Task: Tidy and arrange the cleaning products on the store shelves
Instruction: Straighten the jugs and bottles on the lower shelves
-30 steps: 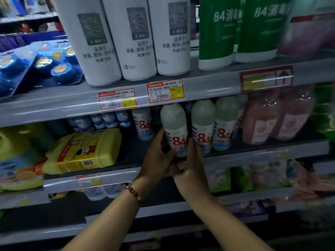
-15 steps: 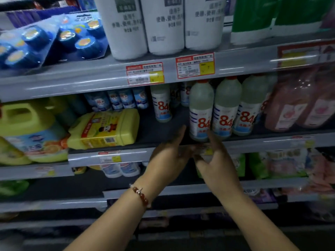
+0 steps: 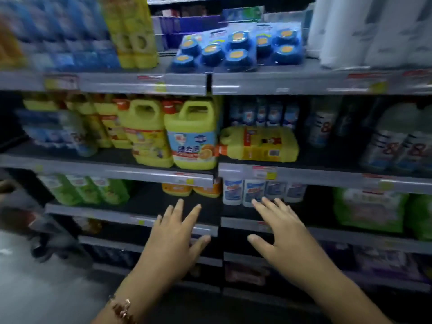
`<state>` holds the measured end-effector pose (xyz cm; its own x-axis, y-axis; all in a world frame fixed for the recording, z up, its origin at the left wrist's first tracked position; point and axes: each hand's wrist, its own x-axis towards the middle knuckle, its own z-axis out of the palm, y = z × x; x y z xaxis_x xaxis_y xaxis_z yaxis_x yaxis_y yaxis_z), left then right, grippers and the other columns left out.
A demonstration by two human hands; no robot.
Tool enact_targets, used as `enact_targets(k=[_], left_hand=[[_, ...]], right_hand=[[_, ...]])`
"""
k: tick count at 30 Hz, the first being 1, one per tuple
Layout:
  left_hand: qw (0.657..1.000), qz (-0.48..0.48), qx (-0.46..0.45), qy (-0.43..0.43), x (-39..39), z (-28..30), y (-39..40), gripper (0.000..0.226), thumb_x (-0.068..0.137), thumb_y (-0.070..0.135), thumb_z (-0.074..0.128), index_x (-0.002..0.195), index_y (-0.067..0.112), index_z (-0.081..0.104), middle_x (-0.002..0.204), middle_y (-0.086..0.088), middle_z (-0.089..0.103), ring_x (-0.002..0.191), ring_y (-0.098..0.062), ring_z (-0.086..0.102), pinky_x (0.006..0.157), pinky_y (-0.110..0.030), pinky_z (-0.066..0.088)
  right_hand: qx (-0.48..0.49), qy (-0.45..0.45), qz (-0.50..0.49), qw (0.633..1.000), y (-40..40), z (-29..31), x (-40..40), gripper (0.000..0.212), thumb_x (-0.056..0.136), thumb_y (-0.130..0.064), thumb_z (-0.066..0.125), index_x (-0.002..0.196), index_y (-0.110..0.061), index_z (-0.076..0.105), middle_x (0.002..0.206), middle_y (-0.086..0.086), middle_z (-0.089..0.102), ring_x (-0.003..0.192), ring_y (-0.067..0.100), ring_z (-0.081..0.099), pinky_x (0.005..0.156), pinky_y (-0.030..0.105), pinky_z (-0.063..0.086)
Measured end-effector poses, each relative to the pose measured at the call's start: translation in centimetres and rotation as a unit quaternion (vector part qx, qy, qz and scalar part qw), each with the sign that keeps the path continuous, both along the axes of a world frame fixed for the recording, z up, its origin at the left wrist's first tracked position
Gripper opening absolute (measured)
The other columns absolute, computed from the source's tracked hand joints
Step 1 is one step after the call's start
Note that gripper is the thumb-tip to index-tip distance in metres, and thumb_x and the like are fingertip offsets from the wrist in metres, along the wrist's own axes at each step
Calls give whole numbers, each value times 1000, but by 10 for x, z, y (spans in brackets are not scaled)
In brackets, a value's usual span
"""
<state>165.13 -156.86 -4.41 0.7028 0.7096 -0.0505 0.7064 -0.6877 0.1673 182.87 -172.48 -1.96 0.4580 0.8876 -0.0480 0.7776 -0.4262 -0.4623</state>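
Observation:
A yellow detergent jug (image 3: 261,144) lies on its side on the middle shelf (image 3: 304,175), its orange cap pointing left. Left of it stand upright yellow jugs (image 3: 194,136) with handles. The white 84 bottles (image 3: 397,146) stand at the far right of the same shelf. My left hand (image 3: 177,232) and my right hand (image 3: 278,230) hover in front of the lower shelves with fingers spread, holding nothing. Both are below the lying jug and touch no product.
Blue puck packs (image 3: 238,49) lie on the top shelf beside tall white bottles (image 3: 364,31). Small white bottles (image 3: 252,191), orange tubs (image 3: 191,189) and green refill pouches (image 3: 369,209) fill the lower shelf. A dark object (image 3: 53,239) sits on the floor at left.
Both hands let go of the 84 bottle and dropped away from the shelf with fingers spread. The view swung left, so the lying yellow jug is now central.

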Motion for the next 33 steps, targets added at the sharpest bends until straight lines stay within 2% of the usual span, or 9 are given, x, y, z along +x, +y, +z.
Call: enact_targets(k=[6,10,13,17,21,24,27,30,33], left_hand=[[998,60,25,-5,-117,-2,42,81,99,65,38,162,32,-2,171,-4,2,157,-24,6,127,-44,13],[993,109,38,-14,-175,-2,68,78,100,65,37,162,34,1,171,-3,2,157,-25,7,126,-43,12],[989,141,35,-10,-209,-15,93,77,99,64,41,163,33,11,171,-8,9,156,-31,13,125,-47,17],[982,187,34,-9,-253,-23,116,76,95,59,54,158,23,34,163,-18,31,148,-41,32,118,-55,31],[973,227,21,17,-283,-28,148,77,98,60,47,161,25,22,167,-17,19,153,-38,21,123,-51,23],[972,234,18,1,-285,-32,188,77,99,60,44,162,27,15,170,-15,11,155,-35,14,126,-48,17],[974,226,6,-1,-275,-25,240,76,100,61,41,162,31,8,171,-10,4,157,-31,7,127,-46,12],[979,205,0,0,-267,-9,297,76,100,61,41,162,33,8,171,-7,2,157,-28,6,127,-44,12],[982,187,32,-9,-263,2,351,76,100,61,42,162,32,11,170,-8,8,156,-28,10,127,-44,15]], right_hand=[[-5,17,80,997,73,-5,-110,75,99,-52,52,158,-45,5,166,-20,1,154,6,-9,121,28,-6],[1,35,120,992,112,-4,-155,74,100,-49,54,158,-45,8,165,-23,2,142,-6,-11,121,26,-5],[-15,29,151,988,142,-14,-177,74,100,-46,56,159,-42,12,165,-21,7,146,-4,-6,122,26,-1],[-39,54,183,981,188,-29,-199,74,99,-43,59,159,-40,16,165,-20,11,152,2,0,125,31,5],[-43,60,207,976,251,-41,-218,73,99,-41,60,159,-38,19,166,-16,14,154,5,2,124,31,7],[-25,70,218,973,307,-47,-228,72,98,-39,62,158,-36,23,166,-15,18,154,6,5,125,32,10],[13,85,199,976,363,-44,-225,71,96,-40,64,157,-38,27,164,-14,23,153,7,14,125,36,18],[47,134,172,975,406,-38,-221,65,96,-40,64,154,-40,34,156,-18,36,146,4,29,116,28,30],[73,206,126,968,455,-36,-222,61,96,-39,65,151,-40,39,143,-20,46,136,5,41,102,25,35]])
